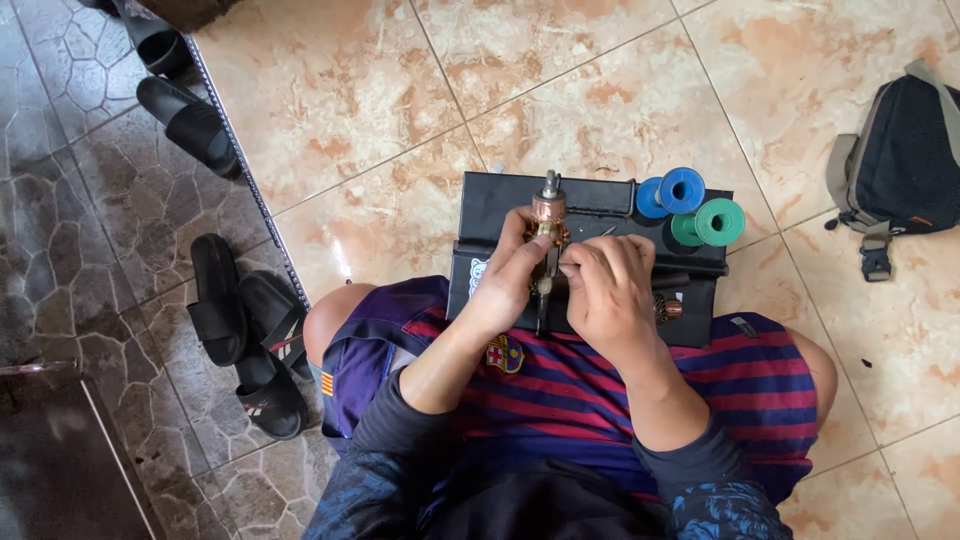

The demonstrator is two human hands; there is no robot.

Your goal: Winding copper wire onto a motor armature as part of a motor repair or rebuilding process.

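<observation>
I sit on a tiled floor with a black box (pixel 590 205) across my lap. My left hand (pixel 508 275) grips a small motor armature (pixel 548 215) with a copper-coloured end and a steel shaft, held upright over the box. My right hand (pixel 607 290) pinches a thin dark tool or wire against the armature's lower part; what the fingers hold is mostly hidden. A second copper-wound part (pixel 667 309) peeks out beside my right hand.
Two blue spools (pixel 672 192) and a green spool (pixel 712 223) stand on the box's far right corner. A dark bag (pixel 900 160) lies on the floor at right. Black sandals (pixel 240 325) lie at left, more sandals (pixel 185 110) beyond a metal strip.
</observation>
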